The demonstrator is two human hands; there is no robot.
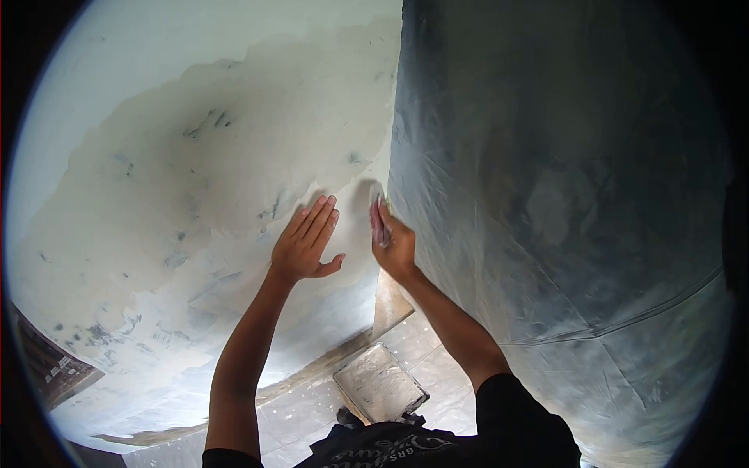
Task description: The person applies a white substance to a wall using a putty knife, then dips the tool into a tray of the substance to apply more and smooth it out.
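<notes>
My left hand (300, 246) lies flat against the patchy plastered wall (257, 140), its fingers together and its thumb spread out. To its right, close to the wall's corner, my right hand (399, 248) is closed around a folded reddish-pink sheet that looks like sandpaper (378, 221). The sheet's upper end is at the wall surface and slightly blurred. The wall carries a beige filled area with dark smudges, and whiter coating around it.
Plastic sheeting (562, 234) hangs along the whole right side. On the covered floor (449, 390) below stands a square, dust-coated container (380, 382). A dark brown piece with a grille-like pattern (55, 363) sits at the lower left of the wall.
</notes>
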